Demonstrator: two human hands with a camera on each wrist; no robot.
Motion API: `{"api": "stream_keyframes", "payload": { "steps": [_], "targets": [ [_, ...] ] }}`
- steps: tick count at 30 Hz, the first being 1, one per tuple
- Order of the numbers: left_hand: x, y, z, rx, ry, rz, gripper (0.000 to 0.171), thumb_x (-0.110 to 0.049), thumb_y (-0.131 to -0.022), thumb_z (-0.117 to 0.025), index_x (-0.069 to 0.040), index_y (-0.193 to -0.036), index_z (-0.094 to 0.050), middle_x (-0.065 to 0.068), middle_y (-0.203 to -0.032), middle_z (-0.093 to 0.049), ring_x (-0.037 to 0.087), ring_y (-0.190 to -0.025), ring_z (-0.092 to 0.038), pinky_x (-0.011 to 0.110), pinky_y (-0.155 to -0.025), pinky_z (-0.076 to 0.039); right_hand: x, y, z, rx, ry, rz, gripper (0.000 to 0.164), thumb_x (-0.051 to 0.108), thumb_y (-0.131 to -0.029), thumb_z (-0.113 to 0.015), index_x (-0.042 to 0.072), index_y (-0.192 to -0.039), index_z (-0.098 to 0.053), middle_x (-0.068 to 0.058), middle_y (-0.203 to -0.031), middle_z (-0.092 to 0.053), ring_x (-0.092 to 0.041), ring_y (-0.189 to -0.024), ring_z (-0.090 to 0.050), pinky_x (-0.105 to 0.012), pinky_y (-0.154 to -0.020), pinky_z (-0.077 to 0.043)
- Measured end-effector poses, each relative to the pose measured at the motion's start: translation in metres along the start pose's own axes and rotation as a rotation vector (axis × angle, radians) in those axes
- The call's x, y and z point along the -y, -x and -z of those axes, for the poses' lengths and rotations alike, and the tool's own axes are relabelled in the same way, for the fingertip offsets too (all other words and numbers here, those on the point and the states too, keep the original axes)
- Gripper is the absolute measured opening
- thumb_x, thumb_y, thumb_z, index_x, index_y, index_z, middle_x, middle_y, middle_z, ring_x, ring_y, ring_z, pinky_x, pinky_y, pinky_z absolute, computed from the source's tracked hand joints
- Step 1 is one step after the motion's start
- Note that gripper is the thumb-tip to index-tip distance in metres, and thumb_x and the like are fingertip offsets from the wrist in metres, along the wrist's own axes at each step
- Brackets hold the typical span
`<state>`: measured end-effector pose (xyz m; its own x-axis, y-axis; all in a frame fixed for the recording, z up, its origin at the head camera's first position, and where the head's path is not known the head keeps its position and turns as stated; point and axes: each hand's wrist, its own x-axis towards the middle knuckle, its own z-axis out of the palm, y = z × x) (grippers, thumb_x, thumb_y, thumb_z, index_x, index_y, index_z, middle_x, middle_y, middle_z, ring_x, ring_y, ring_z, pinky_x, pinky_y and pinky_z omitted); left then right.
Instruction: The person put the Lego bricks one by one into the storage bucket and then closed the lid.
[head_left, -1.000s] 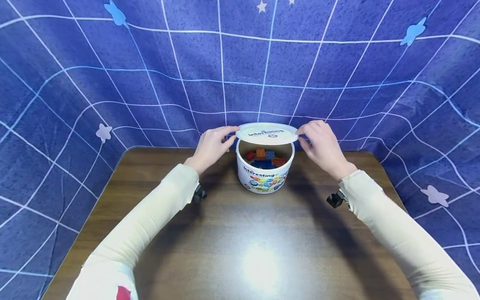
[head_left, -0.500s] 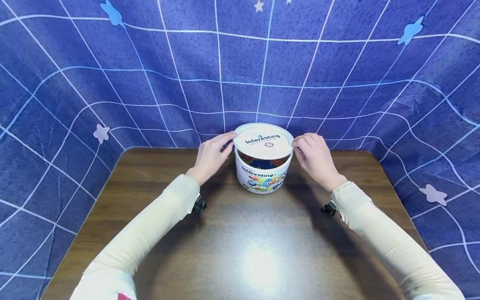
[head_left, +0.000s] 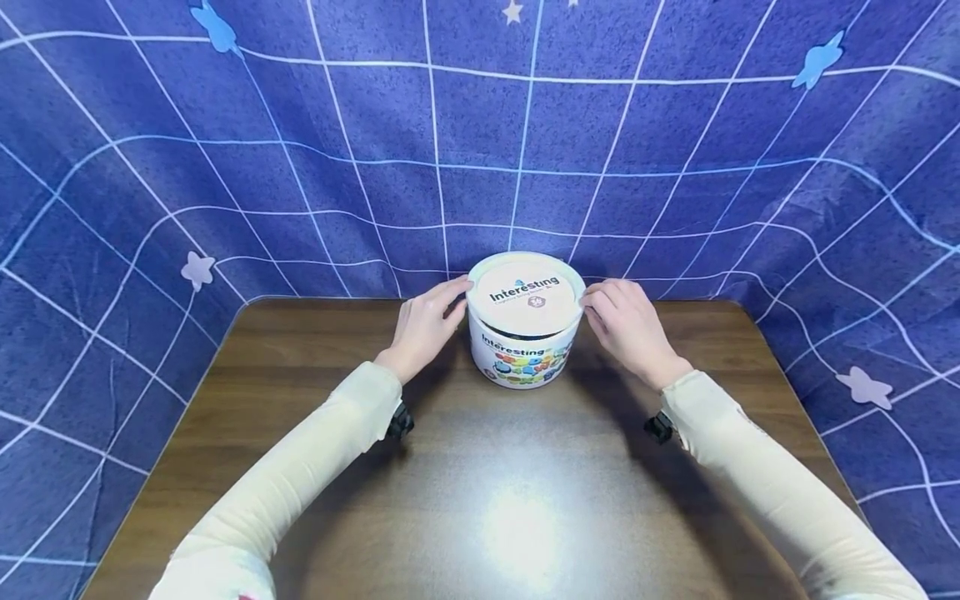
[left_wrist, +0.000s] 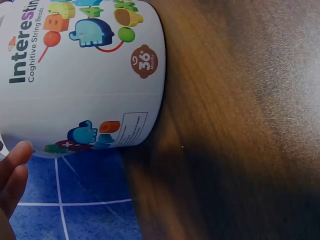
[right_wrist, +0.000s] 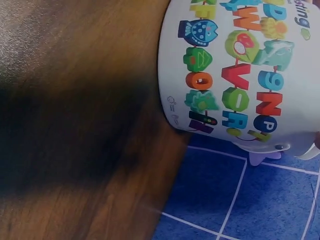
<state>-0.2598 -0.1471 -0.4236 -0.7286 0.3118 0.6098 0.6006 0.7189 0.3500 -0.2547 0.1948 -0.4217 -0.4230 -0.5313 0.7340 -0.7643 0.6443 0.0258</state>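
A round white bucket (head_left: 522,364) printed with colourful string beads stands near the table's back edge. Its white lid (head_left: 525,292), marked "Interesting", lies over the top, with a thin dark gap at the front rim. My left hand (head_left: 424,329) pinches the lid's left edge, while my right hand (head_left: 624,327) grips the edge opposite. In the left wrist view, fingertips (left_wrist: 17,162) show beside the bucket wall (left_wrist: 75,105). The right wrist view shows the printed side of the bucket (right_wrist: 235,85) and a small handle joint; most of that hand is out of frame. The contents are hidden.
The brown wooden table (head_left: 465,467) extends toward me, with a bright glare spot. A blue cloth (head_left: 480,125) with white grid lines and stars hangs right behind and beside the table. Small black devices (head_left: 660,427) sit at both wrists.
The lid has come down from a raised tilt onto the bucket, covering the coloured blocks that showed inside. Both hands have lowered with it, and the right has moved slightly left.
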Motion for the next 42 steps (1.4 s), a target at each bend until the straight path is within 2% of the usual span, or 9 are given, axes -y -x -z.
{"api": "stream_keyframes", "payload": {
  "steps": [8, 12, 16, 19, 23, 26, 29, 33, 42],
  "targets": [
    [0.006, 0.008, -0.004, -0.005, 0.03, 0.003, 0.032, -0.011, -0.1, -0.07, -0.012, -0.131, -0.073, 0.005, -0.136, -0.07, 0.024, -0.09, -0.074, 0.043, -0.071, -0.06, 0.003, 0.005, -0.001, 0.003, -0.006, 0.028, 0.019, -0.007, -0.089, -0.068, -0.001, -0.106, -0.066, -0.017, -0.109, -0.07, -0.038, -0.1, -0.064, -0.054, -0.088, -0.051],
    [0.008, 0.012, -0.006, 0.02, 0.013, -0.018, 0.033, -0.008, -0.1, -0.064, -0.011, -0.133, -0.071, 0.006, -0.139, -0.068, 0.027, -0.078, -0.072, 0.043, -0.06, -0.057, 0.0, 0.008, 0.002, 0.041, -0.04, 0.016, 0.022, -0.003, -0.087, -0.071, 0.0, -0.109, -0.068, -0.017, -0.111, -0.069, -0.038, -0.102, -0.063, -0.055, -0.091, -0.05],
    [0.009, 0.013, -0.007, 0.045, 0.018, -0.008, 0.035, -0.016, -0.103, -0.06, -0.011, -0.136, -0.069, 0.006, -0.142, -0.066, 0.026, -0.076, -0.071, 0.042, -0.058, -0.056, -0.006, 0.01, 0.007, 0.067, -0.096, -0.046, 0.022, 0.003, -0.09, -0.07, 0.002, -0.112, -0.069, -0.018, -0.115, -0.068, -0.039, -0.108, -0.062, -0.056, -0.096, -0.047],
    [0.008, 0.01, -0.006, 0.077, 0.078, 0.052, 0.041, -0.029, -0.104, -0.061, -0.012, -0.141, -0.066, 0.004, -0.146, -0.062, 0.018, -0.079, -0.07, 0.038, -0.065, -0.057, -0.008, 0.008, 0.01, 0.085, -0.151, -0.144, 0.024, 0.009, -0.095, -0.068, 0.001, -0.117, -0.069, -0.02, -0.122, -0.067, -0.039, -0.114, -0.06, -0.055, -0.1, -0.045],
    [0.008, 0.003, -0.006, 0.151, 0.153, 0.136, 0.057, -0.044, -0.101, -0.065, -0.015, -0.15, -0.058, 0.0, -0.157, -0.053, 0.009, -0.074, -0.065, 0.034, -0.07, -0.054, -0.008, 0.001, 0.011, 0.185, -0.227, -0.293, 0.046, 0.024, -0.1, -0.068, 0.003, -0.14, -0.061, -0.019, -0.143, -0.06, -0.038, -0.132, -0.053, -0.055, -0.113, -0.039],
    [0.009, 0.0, -0.009, 0.199, 0.178, 0.172, 0.065, -0.049, -0.099, -0.067, -0.017, -0.154, -0.053, -0.003, -0.161, -0.047, 0.007, -0.072, -0.063, 0.032, -0.071, -0.053, -0.008, -0.002, 0.009, 0.29, -0.267, -0.356, 0.06, 0.032, -0.102, -0.065, 0.004, -0.152, -0.051, -0.017, -0.156, -0.05, -0.037, -0.144, -0.044, -0.054, -0.121, -0.031],
    [0.011, -0.001, -0.014, 0.216, 0.191, 0.174, 0.068, -0.05, -0.098, -0.068, -0.018, -0.155, -0.052, -0.005, -0.162, -0.046, 0.005, -0.071, -0.063, 0.03, -0.07, -0.053, -0.009, 0.0, 0.005, 0.341, -0.29, -0.377, 0.063, 0.034, -0.104, -0.063, 0.003, -0.155, -0.047, -0.016, -0.161, -0.045, -0.038, -0.148, -0.04, -0.054, -0.123, -0.028],
    [0.012, -0.001, -0.019, 0.201, 0.212, 0.157, 0.068, -0.049, -0.098, -0.069, -0.017, -0.155, -0.052, -0.006, -0.161, -0.047, 0.006, -0.068, -0.063, 0.028, -0.068, -0.054, -0.008, 0.003, 0.001, 0.339, -0.295, -0.381, 0.062, 0.033, -0.104, -0.061, 0.001, -0.155, -0.046, -0.015, -0.163, -0.042, -0.04, -0.148, -0.039, -0.055, -0.123, -0.027],
    [0.014, 0.004, -0.015, 0.225, 0.215, 0.19, 0.069, -0.05, -0.097, -0.071, -0.021, -0.156, -0.051, -0.01, -0.162, -0.045, 0.007, -0.06, -0.061, 0.027, -0.063, -0.055, -0.007, 0.004, -0.003, 0.354, -0.288, -0.381, 0.063, 0.036, -0.105, -0.06, 0.002, -0.156, -0.046, -0.013, -0.164, -0.041, -0.038, -0.147, -0.04, -0.056, -0.121, -0.03]
  ]
}}
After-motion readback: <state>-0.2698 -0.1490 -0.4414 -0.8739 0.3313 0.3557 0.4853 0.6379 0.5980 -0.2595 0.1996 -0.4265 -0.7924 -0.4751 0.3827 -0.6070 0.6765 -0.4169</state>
